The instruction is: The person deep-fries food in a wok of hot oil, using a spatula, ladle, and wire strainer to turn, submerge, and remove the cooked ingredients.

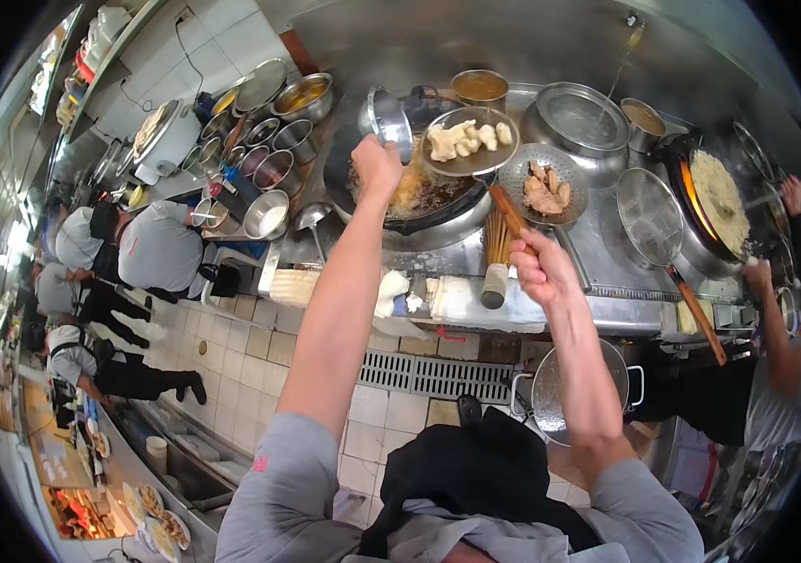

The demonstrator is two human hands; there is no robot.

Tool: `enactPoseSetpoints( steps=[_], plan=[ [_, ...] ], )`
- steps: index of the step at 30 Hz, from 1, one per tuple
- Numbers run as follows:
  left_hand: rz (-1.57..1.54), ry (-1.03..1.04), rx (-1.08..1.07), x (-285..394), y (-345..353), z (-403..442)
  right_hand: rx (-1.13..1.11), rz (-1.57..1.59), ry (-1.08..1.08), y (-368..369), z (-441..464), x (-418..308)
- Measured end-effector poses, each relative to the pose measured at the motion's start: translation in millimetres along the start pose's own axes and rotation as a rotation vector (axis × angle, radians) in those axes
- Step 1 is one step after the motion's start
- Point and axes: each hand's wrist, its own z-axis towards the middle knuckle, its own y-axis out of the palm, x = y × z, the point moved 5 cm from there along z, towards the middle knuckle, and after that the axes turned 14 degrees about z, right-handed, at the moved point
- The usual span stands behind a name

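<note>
My left hand (377,169) is closed on the rim of a metal bowl (387,120), tipped on its side above the wok (339,174). Dark, bubbling oil (438,202) fills the wok. My right hand (543,267) grips the wooden handle of a round strainer (438,167), held over the wok's right side. Pale, lumpy pieces of food (461,139) lie in that strainer. A perforated skimmer (513,178) with browned pieces (546,190) rests just beyond my right hand. Beside the handle stands a bamboo wok brush (497,249).
A ladle (311,218) and several metal bowls (274,214) sit at left. Another wire strainer (649,216) lies at right, near a co-worker's wok of pale food (719,202). A two-handled pot (564,413) stands low below my right forearm. Several people (161,244) are at left.
</note>
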Motion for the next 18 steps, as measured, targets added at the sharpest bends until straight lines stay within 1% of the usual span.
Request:
enactPoseSetpoints(
  steps=[1,2,3,4,5,6,8,10,11,13,15,17,18],
  plan=[
    [-0.045,-0.036,-0.008,-6,-5,-1,0.032,-0.099,-0.066,2,6,-8],
    [-0.148,-0.105,-0.036,-15,-9,-6,-0.004,-0.168,-0.079,4,14,-15],
    [-0.253,-0.174,-0.06,-15,-29,-20,0.032,-0.263,-0.142,8,20,-22],
    [-0.359,-0.243,-0.082,-19,-45,-37,0.041,-0.365,-0.178,4,37,-30],
    [-0.414,-0.254,-0.057,-27,-58,-54,0.051,-0.466,-0.212,0,52,-38],
    [-0.469,-0.264,-0.031,-37,-73,-73,0.064,-0.565,-0.238,5,58,-41],
    [-0.574,-0.371,-0.047,-63,-101,-119,0.085,-0.77,-0.288,17,71,-45],
    [-0.743,-0.452,-0.012,-94,-124,-172,0.142,-0.919,-0.3,17,96,-57],
    [-0.735,-0.493,-0.003,-100,-142,-199,0.17,-0.997,-0.305,21,108,-63],
    [-0.739,-0.574,-0.029,-118,-173,-257,0.269,-1.278,-0.165,46,114,-73],
    [-0.744,-0.641,-0.056,-132,-200,-314,0.19,-1.38,-0.492,74,120,-78],
    [-0.743,-0.731,-0.048,-136,-232,-366,0.165,-1.6,-0.598,98,130,-85],
    [-0.751,-0.79,-0.048,-140,-245,-389,0.173,-1.663,-0.616,108,134,-87]
  ],
)
